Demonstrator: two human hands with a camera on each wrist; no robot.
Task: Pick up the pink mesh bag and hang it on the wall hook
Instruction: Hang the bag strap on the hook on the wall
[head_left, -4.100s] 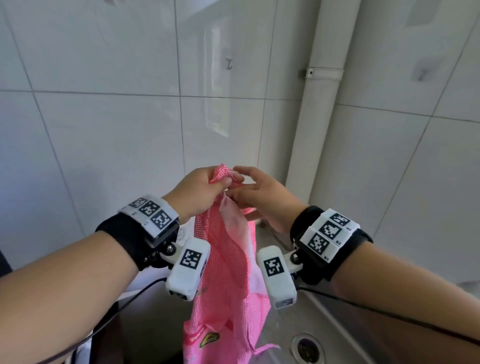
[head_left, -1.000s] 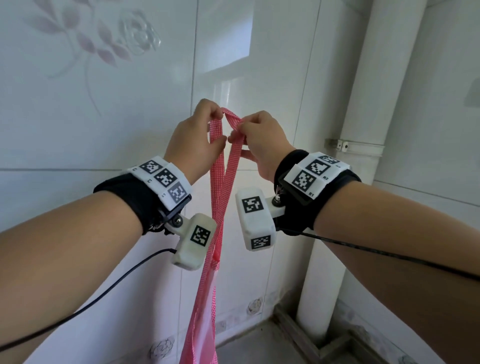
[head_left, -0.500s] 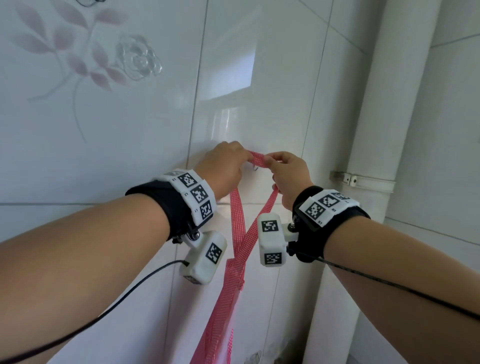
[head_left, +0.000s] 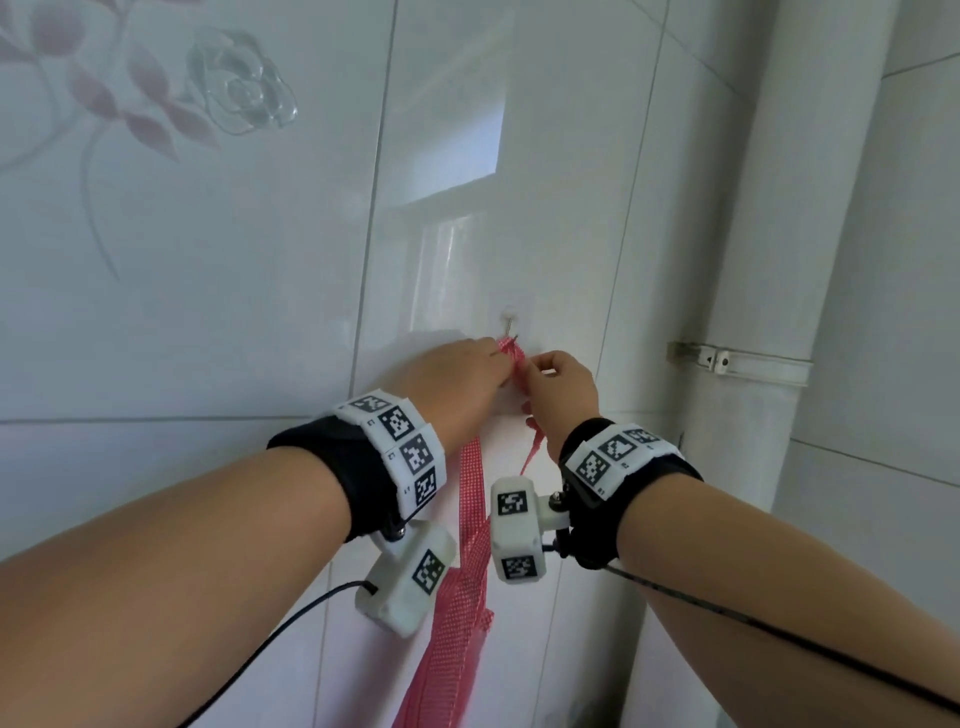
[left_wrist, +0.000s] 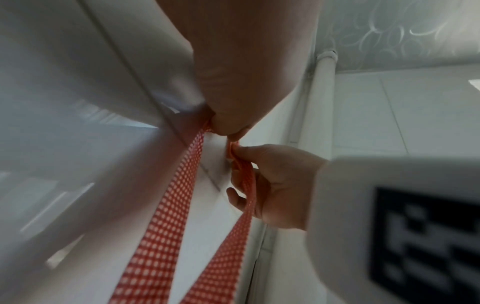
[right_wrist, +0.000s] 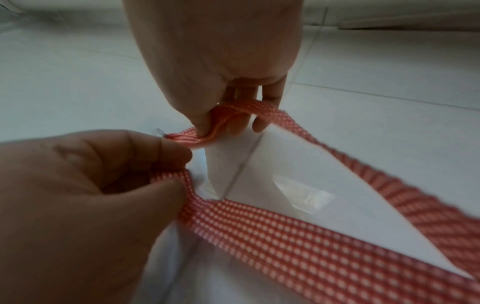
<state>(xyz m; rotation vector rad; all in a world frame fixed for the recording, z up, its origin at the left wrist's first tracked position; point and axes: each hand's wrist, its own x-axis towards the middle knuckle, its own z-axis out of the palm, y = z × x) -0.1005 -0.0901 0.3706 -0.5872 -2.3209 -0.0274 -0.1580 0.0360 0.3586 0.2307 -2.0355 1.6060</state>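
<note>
The pink mesh bag (head_left: 462, 597) hangs down along the white tiled wall from its strap (head_left: 506, 354). Both hands hold the top of the strap loop right under the small metal wall hook (head_left: 509, 325); the strap's top touches the hook's lower tip. My left hand (head_left: 491, 353) pinches the left side of the loop (left_wrist: 205, 131). My right hand (head_left: 530, 366) pinches the right side, with the strap (right_wrist: 221, 121) bunched between thumb and fingers. In the right wrist view the left hand (right_wrist: 166, 160) grips the other strand, with a dark hook tip (right_wrist: 159, 131) just above it.
A thick white pipe (head_left: 779, 260) runs down the corner at the right, held by a bracket (head_left: 727, 358). A clear flower-shaped suction hook (head_left: 239, 88) sits on the tile at upper left. Wrist camera cables hang under both forearms.
Both hands have come closer together and pushed the strap loop against the wall, so its top now meets the hook. The bag has stayed hanging below.
</note>
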